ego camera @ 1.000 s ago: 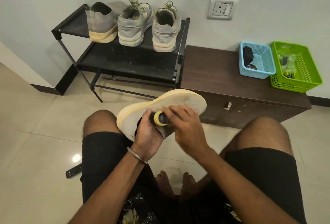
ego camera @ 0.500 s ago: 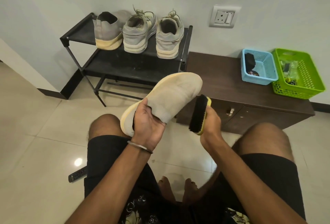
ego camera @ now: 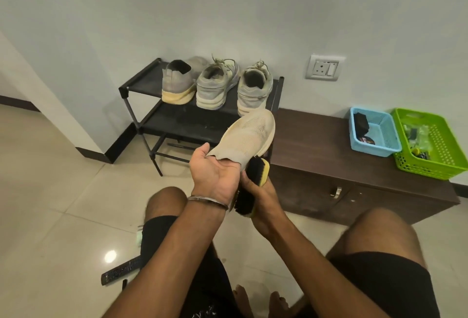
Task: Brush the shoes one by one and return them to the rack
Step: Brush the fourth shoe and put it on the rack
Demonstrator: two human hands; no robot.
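Beige mesh slip-on shoe (ego camera: 249, 135) raised toe-up in front of the black shoe rack (ego camera: 141, 82), heel end in the left hand (ego camera: 215, 178). Palm faces up; fingers appear tucked inside the collar, thumb outside, so a grip on the soft knit edge only. Right hand (ego camera: 263, 198) just below and beside it, curled round a yellow-backed shoe brush (ego camera: 250, 186), black bristles turned toward the shoe's heel and left wrist.

On the rack's top shelf: the matching slip-on (ego camera: 177, 84) at the left, two grey lace-up trainers (ego camera: 217, 87) to its right, heels outward. Right of the rack, a low brown cabinet (ego camera: 316, 140) carries a blue basket (ego camera: 374, 133) and a green basket (ego camera: 430, 143). A remote control (ego camera: 121, 272) lies on the floor, well in front of the rack.

Risks, as judged: the collar is pliant, so a firm stroke could fold it and pull the shoe loose; the toe hangs near the right trainer and could knock it on the return.
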